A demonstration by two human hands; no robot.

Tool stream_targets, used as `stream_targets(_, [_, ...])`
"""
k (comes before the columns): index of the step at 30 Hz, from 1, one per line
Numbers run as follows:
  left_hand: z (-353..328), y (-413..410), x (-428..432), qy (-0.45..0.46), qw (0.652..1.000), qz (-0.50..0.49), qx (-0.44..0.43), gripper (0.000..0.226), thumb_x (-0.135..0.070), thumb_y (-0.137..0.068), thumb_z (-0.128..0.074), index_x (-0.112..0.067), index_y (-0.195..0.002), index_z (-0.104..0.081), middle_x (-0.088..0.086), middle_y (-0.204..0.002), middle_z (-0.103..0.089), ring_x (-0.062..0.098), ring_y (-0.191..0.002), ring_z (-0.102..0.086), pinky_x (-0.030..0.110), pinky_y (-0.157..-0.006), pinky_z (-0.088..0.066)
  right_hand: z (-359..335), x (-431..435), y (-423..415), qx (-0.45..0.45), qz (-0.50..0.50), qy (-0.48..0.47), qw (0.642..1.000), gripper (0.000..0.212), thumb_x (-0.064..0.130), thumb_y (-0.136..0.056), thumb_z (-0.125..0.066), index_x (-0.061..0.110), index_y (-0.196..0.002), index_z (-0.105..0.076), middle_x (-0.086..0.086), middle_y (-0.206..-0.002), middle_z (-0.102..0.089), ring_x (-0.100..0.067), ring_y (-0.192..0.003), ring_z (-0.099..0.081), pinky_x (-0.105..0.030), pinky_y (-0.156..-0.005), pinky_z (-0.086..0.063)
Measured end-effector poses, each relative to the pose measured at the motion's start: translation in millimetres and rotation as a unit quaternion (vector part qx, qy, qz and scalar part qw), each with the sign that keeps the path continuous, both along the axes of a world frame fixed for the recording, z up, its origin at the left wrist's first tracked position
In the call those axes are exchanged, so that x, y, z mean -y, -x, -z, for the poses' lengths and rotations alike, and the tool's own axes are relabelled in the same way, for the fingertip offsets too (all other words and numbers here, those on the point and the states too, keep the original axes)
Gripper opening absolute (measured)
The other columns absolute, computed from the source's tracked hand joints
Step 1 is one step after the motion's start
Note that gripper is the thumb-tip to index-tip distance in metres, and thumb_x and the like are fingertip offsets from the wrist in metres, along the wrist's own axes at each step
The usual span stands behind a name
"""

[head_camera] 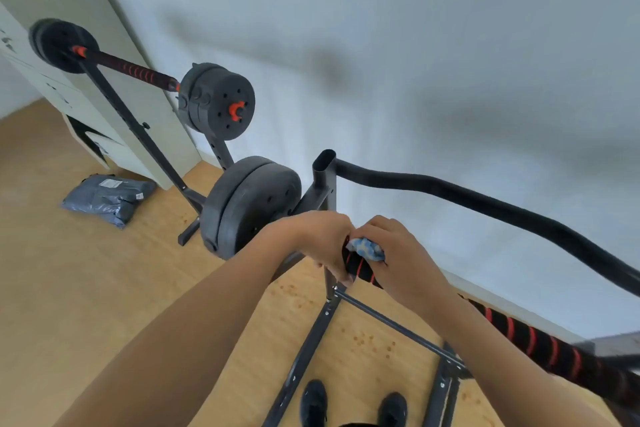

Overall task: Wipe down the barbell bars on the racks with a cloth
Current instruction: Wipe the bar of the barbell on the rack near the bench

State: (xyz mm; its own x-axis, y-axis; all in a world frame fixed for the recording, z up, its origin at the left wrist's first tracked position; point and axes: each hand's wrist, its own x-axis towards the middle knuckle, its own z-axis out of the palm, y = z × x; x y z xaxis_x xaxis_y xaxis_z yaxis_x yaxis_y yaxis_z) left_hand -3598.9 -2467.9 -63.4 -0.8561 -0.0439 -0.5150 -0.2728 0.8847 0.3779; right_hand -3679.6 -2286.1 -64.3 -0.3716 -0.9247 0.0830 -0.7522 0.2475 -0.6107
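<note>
Presently the near bar (530,340) is gripped by the left hand (317,243) and a blue cloth (367,248) is clenched round it by the right hand (398,253), its length and the far bar (135,71) seemingly left unwiped

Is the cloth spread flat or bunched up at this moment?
Bunched up. The blue-and-white cloth shows only as a crumpled wad under the right hand, pressed onto the near barbell bar.
</note>
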Motion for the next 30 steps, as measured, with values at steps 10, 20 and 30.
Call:
stream_targets(10, [25.2,-18.1,-23.2,0.254,0.943,-0.01,-0.213,0.02,-0.043,-0.096,-0.057,-0.027,-0.088,-0.064,-0.007,-0.069,-0.063,0.016,-0.062,-0.065,0.033,-0.067,-0.059,-20.7,8.9,-21.6,-0.109,0.063,-0.083,0.989,0.032,0.014,-0.098,-0.065,0.022,-0.129,-0.063,0.003,-0.124,-0.056,-0.014,-0.108,-0.046,-0.02,-0.086,-0.043])
stream_targets(20, [6.8,17.4,0.7,0.095,0.987,0.055,-0.117,0.014,-0.038,-0.081,-0.072,-0.031,-0.082,-0.06,-0.008,-0.069,-0.065,0.012,-0.063,-0.064,0.03,-0.06,-0.055,-9.0,12.0,-30.6,-0.114,0.178,-0.035,0.977,0.034,-0.002,-0.086,-0.068,0.014,-0.117,-0.068,-0.001,-0.107,-0.06,-0.02,-0.099,-0.053,-0.033,-0.078,-0.053])
stream_targets(30, [16.6,19.8,-2.6,0.207,0.961,0.048,-0.179,0.027,-0.047,-0.089,-0.062,-0.023,-0.076,-0.058,-0.007,-0.066,-0.059,0.015,-0.062,-0.06,0.031,-0.063,-0.055,-3.0,19.4,-26.3,-0.112,0.205,-0.002,0.972,0.018,0.012,-0.088,-0.073,0.014,-0.105,-0.071,0.001,-0.1,-0.06,-0.017,-0.091,-0.054,-0.031,-0.076,-0.052])
